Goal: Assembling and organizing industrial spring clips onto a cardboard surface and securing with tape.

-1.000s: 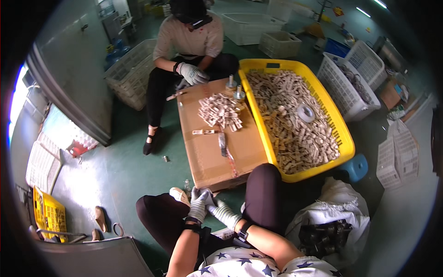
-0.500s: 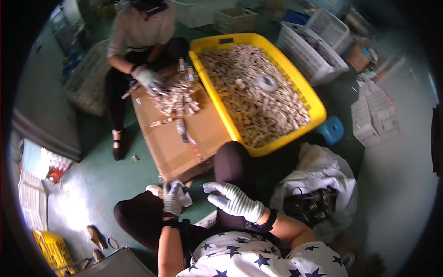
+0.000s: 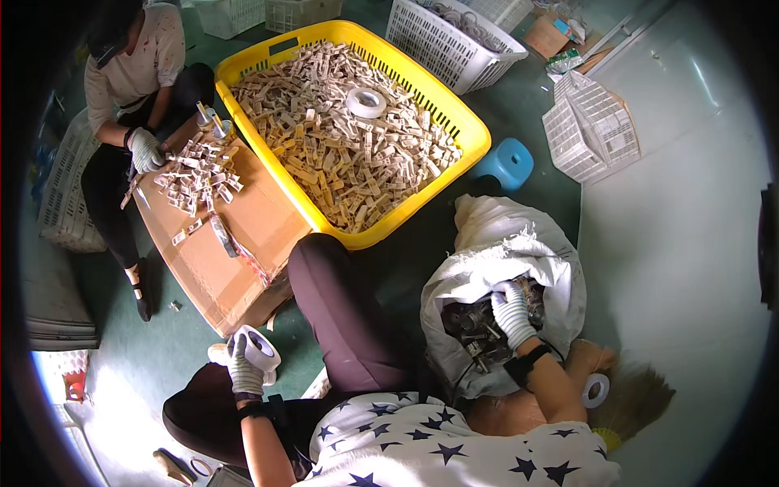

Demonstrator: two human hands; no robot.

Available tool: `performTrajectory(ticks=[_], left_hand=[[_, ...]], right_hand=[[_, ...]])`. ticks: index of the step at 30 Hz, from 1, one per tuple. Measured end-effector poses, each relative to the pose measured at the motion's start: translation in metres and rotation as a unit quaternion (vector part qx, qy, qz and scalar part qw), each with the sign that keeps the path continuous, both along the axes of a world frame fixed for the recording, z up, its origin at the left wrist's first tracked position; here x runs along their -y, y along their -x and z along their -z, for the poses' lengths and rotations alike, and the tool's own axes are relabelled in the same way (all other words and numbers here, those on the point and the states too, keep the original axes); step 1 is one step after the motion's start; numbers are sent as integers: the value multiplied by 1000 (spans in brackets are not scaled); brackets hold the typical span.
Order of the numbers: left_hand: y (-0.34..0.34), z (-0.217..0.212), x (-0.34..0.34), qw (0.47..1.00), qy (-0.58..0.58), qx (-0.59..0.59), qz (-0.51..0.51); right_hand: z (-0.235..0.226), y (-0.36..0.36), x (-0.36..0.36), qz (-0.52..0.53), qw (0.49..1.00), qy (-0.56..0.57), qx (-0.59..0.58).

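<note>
In a striped glove, my left hand (image 3: 243, 372) closes around a roll of white tape (image 3: 261, 351) beside the near corner of the cardboard box (image 3: 207, 280). My right hand (image 3: 511, 315), gloved alike, is down inside the mouth of a white woven sack (image 3: 519, 231). It touches a heap of dark parts (image 3: 468, 325), some with metal ends. Its fingertips are partly lost among them, so their grip is unclear. On the box lie a pile of small whitish pieces (image 3: 199, 178) and a strip of taped pieces (image 3: 227, 239).
A big yellow crate (image 3: 381, 235) full of small pieces stands ahead, with another tape roll (image 3: 366, 103) on top. At the far left a co-worker's gloved hand (image 3: 146, 151) is at the pile. A blue stool (image 3: 511, 162), white baskets (image 3: 454, 53) and a broom (image 3: 637, 402) stand to the right.
My right hand has gone from in front of my body rightward into the sack. The view has swung right. My left hand stays with the tape roll, now more plainly seen.
</note>
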State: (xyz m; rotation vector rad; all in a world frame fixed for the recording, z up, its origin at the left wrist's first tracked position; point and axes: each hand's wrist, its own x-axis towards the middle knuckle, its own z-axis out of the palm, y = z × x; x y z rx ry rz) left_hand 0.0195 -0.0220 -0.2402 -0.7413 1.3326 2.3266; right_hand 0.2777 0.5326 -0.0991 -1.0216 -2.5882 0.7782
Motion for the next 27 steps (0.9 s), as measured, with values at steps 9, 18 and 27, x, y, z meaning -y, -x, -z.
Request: performTrajectory(ticks=[9,18,27], left_hand=[[1,-10,-9,998,-28,41,-29],[6,-30,-30,998,-29,49,-15],[-2,-11,-4,1000,-16,8,-17]], right_hand=[[89,5,-51,-194,860,-339,329],[86,-8,-108,-68,870,-64,485],[116,-59,-62,-153,855,10,495]])
